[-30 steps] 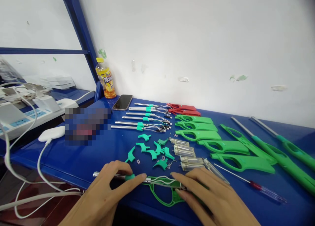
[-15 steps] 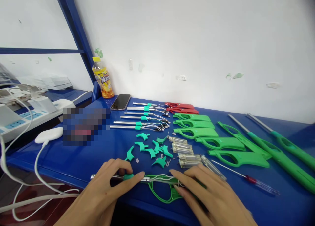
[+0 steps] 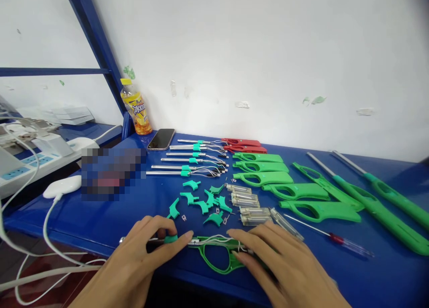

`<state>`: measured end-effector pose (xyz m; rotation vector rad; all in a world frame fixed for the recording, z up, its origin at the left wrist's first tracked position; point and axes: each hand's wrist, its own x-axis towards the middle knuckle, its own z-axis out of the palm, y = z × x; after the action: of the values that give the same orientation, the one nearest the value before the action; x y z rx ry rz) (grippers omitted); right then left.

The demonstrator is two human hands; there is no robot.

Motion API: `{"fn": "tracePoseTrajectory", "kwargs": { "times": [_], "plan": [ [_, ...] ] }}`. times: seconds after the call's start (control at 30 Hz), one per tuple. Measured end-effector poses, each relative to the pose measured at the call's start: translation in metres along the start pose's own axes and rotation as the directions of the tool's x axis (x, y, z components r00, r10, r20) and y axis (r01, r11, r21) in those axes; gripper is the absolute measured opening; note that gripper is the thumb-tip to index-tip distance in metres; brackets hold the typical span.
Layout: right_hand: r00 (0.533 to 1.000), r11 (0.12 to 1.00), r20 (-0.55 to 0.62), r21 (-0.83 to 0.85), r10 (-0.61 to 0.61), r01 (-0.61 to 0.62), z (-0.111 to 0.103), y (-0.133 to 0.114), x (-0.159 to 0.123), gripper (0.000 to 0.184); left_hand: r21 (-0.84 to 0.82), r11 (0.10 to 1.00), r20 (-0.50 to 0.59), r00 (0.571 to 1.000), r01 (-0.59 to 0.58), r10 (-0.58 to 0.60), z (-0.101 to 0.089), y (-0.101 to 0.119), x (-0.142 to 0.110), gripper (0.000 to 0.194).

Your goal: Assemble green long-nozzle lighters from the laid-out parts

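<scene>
At the table's front edge, my left hand (image 3: 144,254) grips a metal lighter tube (image 3: 194,242) with a green collar (image 3: 170,239). White wires (image 3: 214,238) run from the tube's right end along a green lighter handle shell (image 3: 219,271) with a large finger loop. My right hand (image 3: 281,259) has its fingertips closed on the shell and wires; its palm hides the shell's right part. Just beyond the hands lie loose green triggers (image 3: 212,217), small metal clips (image 3: 225,219) and clear fuel tanks (image 3: 255,216).
Behind lie several tube assemblies (image 3: 181,160), red shells (image 3: 244,149) and green shells (image 3: 318,210). To the right are a screwdriver (image 3: 345,244) and two long-tubed lighters (image 3: 378,214). A phone (image 3: 161,139), a drink bottle (image 3: 136,109) and a power strip (image 3: 43,158) with cables stand left.
The view has turned slightly, so everything sits a little further left in the picture. Both hands keep nearly the same hold on the tube and shell.
</scene>
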<state>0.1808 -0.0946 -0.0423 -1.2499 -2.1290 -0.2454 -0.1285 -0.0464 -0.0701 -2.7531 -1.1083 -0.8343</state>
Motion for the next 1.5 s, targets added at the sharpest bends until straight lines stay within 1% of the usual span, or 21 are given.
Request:
{"fn": "tracePoseTrajectory", "kwargs": {
  "times": [0.1, 0.33, 0.43, 0.5, 0.6, 0.73, 0.83, 0.9, 1.0, 1.1, 1.17, 1.33, 1.5],
  "plan": [
    [1.000, 1.000, 0.009, 0.017, 0.002, -0.002, -0.001, 0.000, 0.000, 0.041, 0.031, 0.999, 0.008, 0.999, -0.038, 0.038, -0.001, 0.000, 0.000, 0.076],
    [0.999, 0.999, 0.038, 0.040, 0.012, -0.013, 0.000, 0.001, 0.000, 0.039, 0.072, 0.997, 0.064, 0.998, -0.021, 0.017, 0.000, 0.001, -0.005, 0.082],
    [0.999, 0.999, 0.039, 0.037, 0.009, -0.011, 0.001, 0.001, 0.000, 0.039, 0.068, 0.997, 0.063, 0.998, -0.023, 0.019, -0.002, 0.002, -0.005, 0.080],
    [0.999, 0.999, 0.046, 0.033, 0.008, -0.010, 0.002, 0.001, 0.000, 0.039, 0.052, 0.998, 0.056, 0.998, -0.034, 0.031, -0.006, 0.005, -0.002, 0.071],
    [0.998, 1.000, 0.056, 0.030, 0.006, -0.008, 0.002, 0.001, 0.000, 0.038, 0.013, 0.999, 0.058, 0.997, -0.050, 0.049, -0.011, 0.012, 0.008, 0.049],
    [0.997, 0.999, 0.078, 0.033, 0.001, -0.004, 0.003, 0.002, -0.004, 0.035, -0.068, 0.996, -0.033, 0.998, -0.058, 0.056, -0.010, 0.020, 0.023, 0.027],
    [0.992, 0.999, 0.122, 0.030, 0.014, -0.018, 0.004, 0.003, -0.008, 0.032, -0.101, 0.994, -0.060, 0.998, -0.041, 0.035, -0.006, 0.021, 0.031, 0.019],
    [0.993, 0.999, 0.116, 0.031, 0.009, -0.013, 0.004, 0.003, -0.009, 0.030, -0.110, 0.994, -0.059, 0.998, -0.022, 0.016, -0.004, 0.021, 0.033, 0.019],
    [0.998, 0.999, 0.061, 0.037, -0.013, 0.011, 0.002, 0.002, -0.009, 0.025, -0.141, 0.990, -0.045, 0.999, 0.007, -0.014, -0.004, 0.021, 0.034, 0.021],
    [0.999, 0.999, 0.005, 0.026, -0.035, 0.034, -0.001, 0.002, -0.007, 0.025, -0.150, 0.989, -0.061, 0.998, 0.008, -0.018, -0.002, 0.022, 0.035, 0.018],
    [0.998, 0.998, -0.018, 0.013, -0.053, 0.054, -0.003, 0.002, -0.006, 0.025, -0.139, 0.990, -0.076, 0.997, 0.003, -0.014, 0.000, 0.023, 0.035, 0.020],
    [0.998, 0.998, -0.018, -0.003, -0.057, 0.057, -0.004, 0.000, -0.006, 0.027, -0.172, 0.985, -0.083, 0.997, -0.015, 0.001, 0.007, 0.022, 0.035, 0.024],
    [0.999, 0.998, -0.014, 0.025, -0.050, 0.051, -0.003, 0.002, -0.007, 0.023, -0.190, 0.982, -0.065, 0.998, -0.015, 0.003, 0.000, 0.023, 0.036, 0.024]
  ]
}}
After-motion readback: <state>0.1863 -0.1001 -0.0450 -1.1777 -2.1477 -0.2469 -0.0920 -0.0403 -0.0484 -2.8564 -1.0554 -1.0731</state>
